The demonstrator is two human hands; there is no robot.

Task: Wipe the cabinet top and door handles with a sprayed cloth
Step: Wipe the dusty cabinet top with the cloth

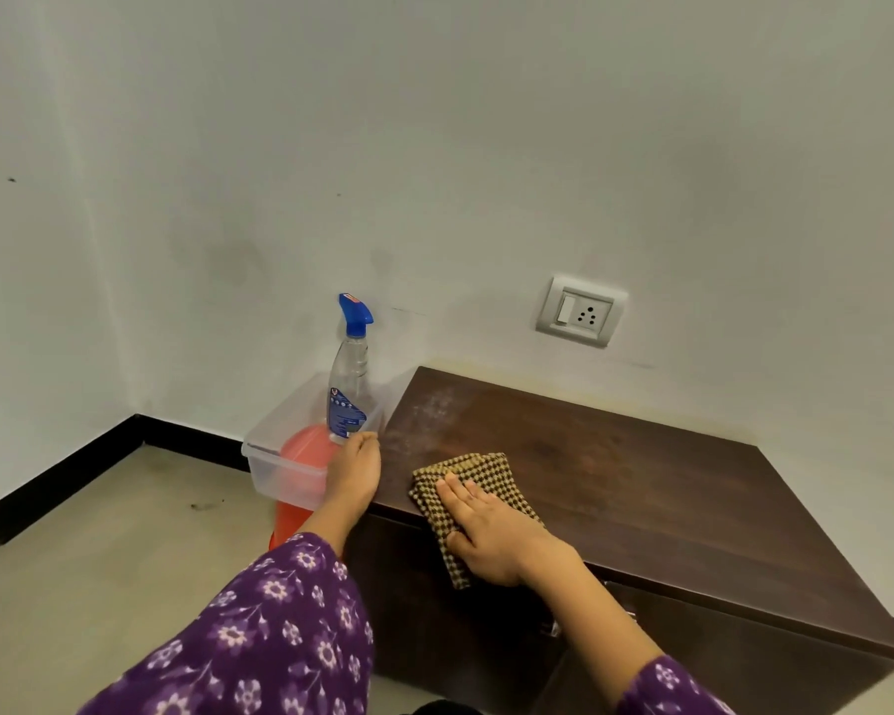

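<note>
The light is soft and rather dim, without hard shadows. The wall [434, 147] above the cabinet [641, 482] looks grey and grows darker toward the corner up and right of the cabinet. A pale sheen lies on the far left part of the cabinet top. Left of the cabinet the skirting [73, 472] bends from wide-angle distortion. The sleeve [259, 637] in front of the cabinet is slightly soft

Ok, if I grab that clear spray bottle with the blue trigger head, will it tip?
Probably tippy: the clear plastic spray bottle is tall and narrow, with its blue trigger on top. Its upper part shows no liquid, so likely light. It stands in the translucent tub, whose wall may catch it.
</note>
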